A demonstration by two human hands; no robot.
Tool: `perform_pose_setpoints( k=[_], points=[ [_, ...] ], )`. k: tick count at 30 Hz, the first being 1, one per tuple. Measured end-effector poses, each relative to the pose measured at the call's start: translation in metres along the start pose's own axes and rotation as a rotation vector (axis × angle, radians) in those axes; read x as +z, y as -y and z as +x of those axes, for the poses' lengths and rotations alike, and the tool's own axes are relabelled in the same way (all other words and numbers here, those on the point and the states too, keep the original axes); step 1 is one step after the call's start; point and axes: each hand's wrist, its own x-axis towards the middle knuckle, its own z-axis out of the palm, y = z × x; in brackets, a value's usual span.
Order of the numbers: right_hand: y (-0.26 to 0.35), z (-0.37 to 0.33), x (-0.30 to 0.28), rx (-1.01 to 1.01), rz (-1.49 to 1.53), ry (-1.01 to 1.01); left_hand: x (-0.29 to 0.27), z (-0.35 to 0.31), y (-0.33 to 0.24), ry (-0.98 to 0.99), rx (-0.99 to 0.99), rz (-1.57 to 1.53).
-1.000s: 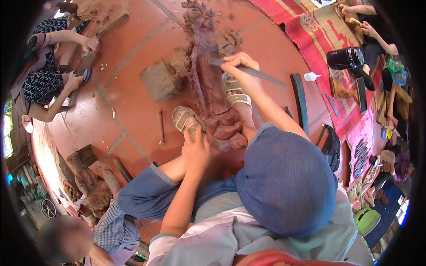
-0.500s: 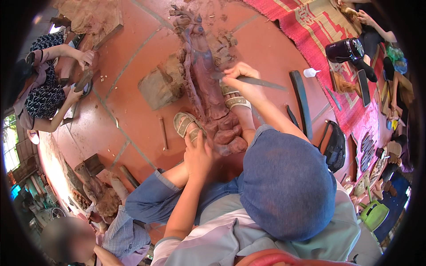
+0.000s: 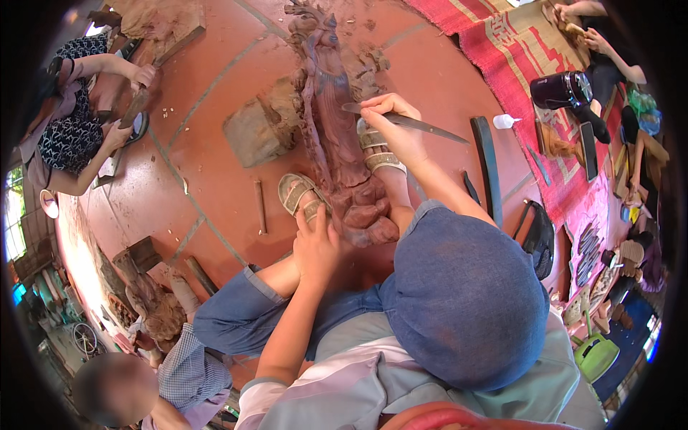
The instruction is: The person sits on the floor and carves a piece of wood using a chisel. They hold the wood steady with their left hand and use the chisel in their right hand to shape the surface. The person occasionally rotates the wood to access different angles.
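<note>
A dark flask (image 3: 555, 92) sits on a patterned mat (image 3: 496, 61) near a white bottle (image 3: 504, 122).

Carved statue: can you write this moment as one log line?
right hand: holds long tool, tip at carved statue | left hand: beside left sandal

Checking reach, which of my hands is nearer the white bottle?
Right. Your right hand is left of the bottle; your left hand is farther left, by a sandal.
</note>
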Motion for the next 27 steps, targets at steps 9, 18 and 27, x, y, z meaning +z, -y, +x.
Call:
perform_pose_setpoints(
  k=[9,18,27],
  points=[
    [0.004,-0.003,-0.009,-0.191,-0.262,0.105,-0.001,0.001,-0.002,0.007,0.007,-0.008],
    [0.006,-0.009,-0.018,-0.052,-0.212,0.158,0.0,-0.001,-0.003,0.024,-0.003,0.022],
    [0.012,-0.004,-0.018,-0.062,-0.247,0.142,0.003,-0.001,0.0,-0.023,0.023,0.028]
  ],
)
